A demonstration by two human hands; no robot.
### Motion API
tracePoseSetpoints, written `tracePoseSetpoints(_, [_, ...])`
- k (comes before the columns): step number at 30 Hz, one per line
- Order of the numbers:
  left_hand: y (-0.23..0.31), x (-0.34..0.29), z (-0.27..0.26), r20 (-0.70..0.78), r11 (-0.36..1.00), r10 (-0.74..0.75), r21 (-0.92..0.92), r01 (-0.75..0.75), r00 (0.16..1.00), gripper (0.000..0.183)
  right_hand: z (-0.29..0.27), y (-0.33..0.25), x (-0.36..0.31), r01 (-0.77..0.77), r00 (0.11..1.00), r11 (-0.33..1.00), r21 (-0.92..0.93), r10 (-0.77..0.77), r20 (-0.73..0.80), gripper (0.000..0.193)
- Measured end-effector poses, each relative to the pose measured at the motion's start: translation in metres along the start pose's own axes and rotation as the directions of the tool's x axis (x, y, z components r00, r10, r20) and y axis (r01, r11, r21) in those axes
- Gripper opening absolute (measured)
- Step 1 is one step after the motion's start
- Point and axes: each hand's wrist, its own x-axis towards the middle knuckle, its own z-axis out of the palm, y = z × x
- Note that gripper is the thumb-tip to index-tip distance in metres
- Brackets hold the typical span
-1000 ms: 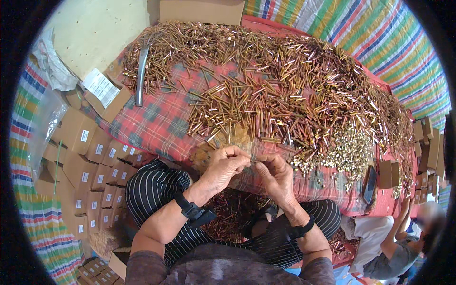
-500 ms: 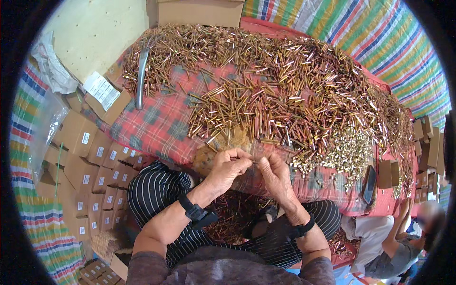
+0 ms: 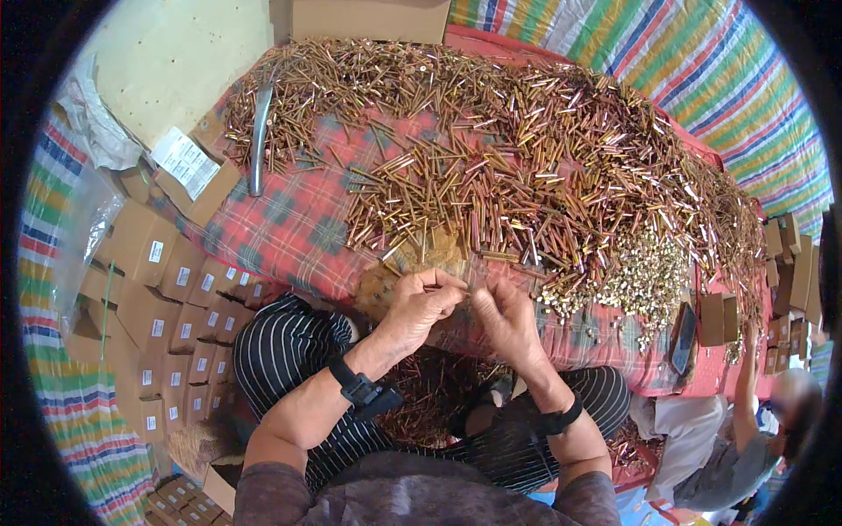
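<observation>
My left hand [image 3: 416, 309] and my right hand [image 3: 509, 323] meet at the near edge of the plaid cloth [image 3: 294, 228]. The thumb and fingers of each are pinched together. Whatever lies between them is too small and covered to make out. Just beyond my fingertips spreads a heap of thin copper- and gold-coloured metal rods [image 3: 500, 202]. To the right of my right hand lies a pile of small shiny metal pieces [image 3: 636, 280]. A worn tan patch [image 3: 430, 254] shows on the cloth beside my left hand.
A curved metal bar [image 3: 260, 140] lies at the far left of the cloth. Stacked cardboard boxes [image 3: 167, 307] with white labels stand on the left. An open small box [image 3: 717, 319] and a dark flat object [image 3: 682, 337] sit at right. Another person [image 3: 732, 460] is at lower right.
My hands stay together, with my right hand's fingers shifting slightly at the pinch. At lower right, the other person's arm has stretched farther up toward the cloth.
</observation>
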Motion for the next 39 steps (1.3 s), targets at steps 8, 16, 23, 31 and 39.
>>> tracePoseSetpoints(8, [0.001,-0.003,-0.005,0.024,0.993,0.062,0.096,-0.064,0.998,0.010,0.000,-0.005,-0.001,0.239,0.963,0.835,-0.496,-0.269,0.012,0.036])
tracePoseSetpoints(16, [0.031,0.002,-0.027,0.279,0.083,0.387,0.939,-0.335,0.879,0.025,-0.030,0.021,0.042,0.342,0.838,0.503,-0.794,-0.546,0.015,0.016])
tracePoseSetpoints(23, [0.034,0.006,-0.043,0.266,-0.134,0.271,0.962,-0.237,0.925,0.012,-0.027,0.034,0.046,0.234,0.908,0.379,-0.895,-0.415,0.062,0.013])
tracePoseSetpoints(31, [0.039,0.007,-0.048,0.396,-0.192,0.211,0.913,-0.359,0.894,0.011,-0.020,0.023,0.024,0.289,0.915,0.570,-0.769,-0.402,0.046,0.021])
tracePoseSetpoints(39, [0.032,0.000,-0.023,0.199,0.344,0.357,0.880,-0.326,0.913,0.013,-0.009,0.010,0.012,0.305,0.922,0.579,-0.756,-0.377,0.084,0.016])
